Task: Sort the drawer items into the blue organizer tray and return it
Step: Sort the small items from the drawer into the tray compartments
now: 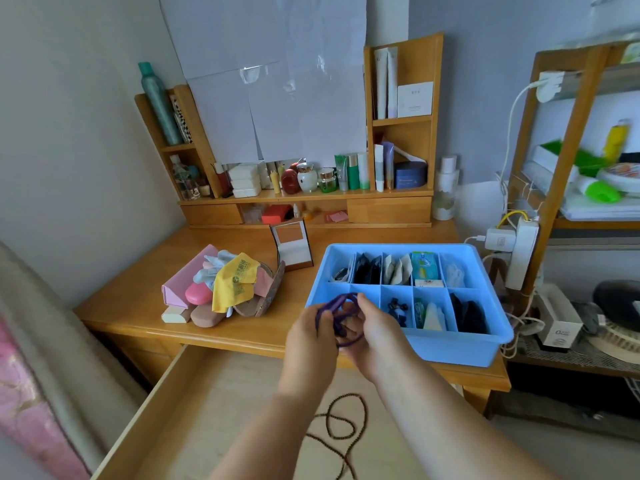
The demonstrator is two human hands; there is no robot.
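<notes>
Purple cord [341,318], looped several times, sits between my two hands above the front edge of the surface [145,299], just in front of the near left corner of the blue organizer tray [446,348]. My left hand [311,336] has its fingers curled round one side of the loops, and my right hand [374,327] pinches the other side with thumb and fingertips. The tray rests on the right part of the surface, its front wall slightly past the edge. Its back row holds dark folded pieces, pale packets, a green and blue packet [425,266] and something white; the front row holds small black clips [397,310], a pale folded item and dark cloth. The compartment nearest my hands is hidden behind them. To the left of the tray lies a pile of things: a yellow cloth [235,280], a pink case [198,294], a pink box and brown cases. A small standing mirror [291,245] is behind the pile. Below my arms the drawer [194,403] is pulled open, with a string of dark beads [341,427] lying on its bottom.
</notes>
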